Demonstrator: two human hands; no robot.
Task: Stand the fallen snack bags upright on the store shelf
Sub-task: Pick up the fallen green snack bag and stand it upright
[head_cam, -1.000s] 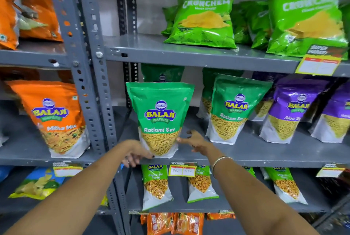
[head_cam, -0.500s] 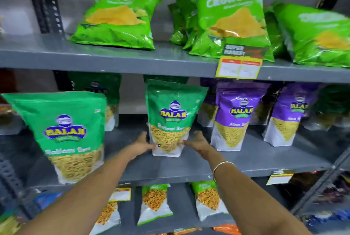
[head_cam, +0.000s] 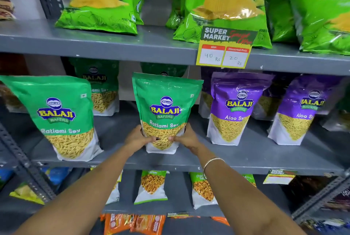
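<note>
Fingers (head_cam: 151, 138) of the left hand (head_cam: 137, 138) and right hand (head_cam: 186, 137) clamp the lower sides of the green Ratlami Sev bag (head_cam: 164, 109), thumbs across its front. Bag upright, long axis vertical, printed face toward the camera, base on the middle shelf (head_cam: 246, 159). A second green bag (head_cam: 60, 117) stands left; a purple Aloo Sev bag (head_cam: 233, 109) stands right.

Bare forearms, thin silver bangle (head_cam: 213, 162) on right wrist, dark-painted thumbnail (head_cam: 157, 138)
</note>
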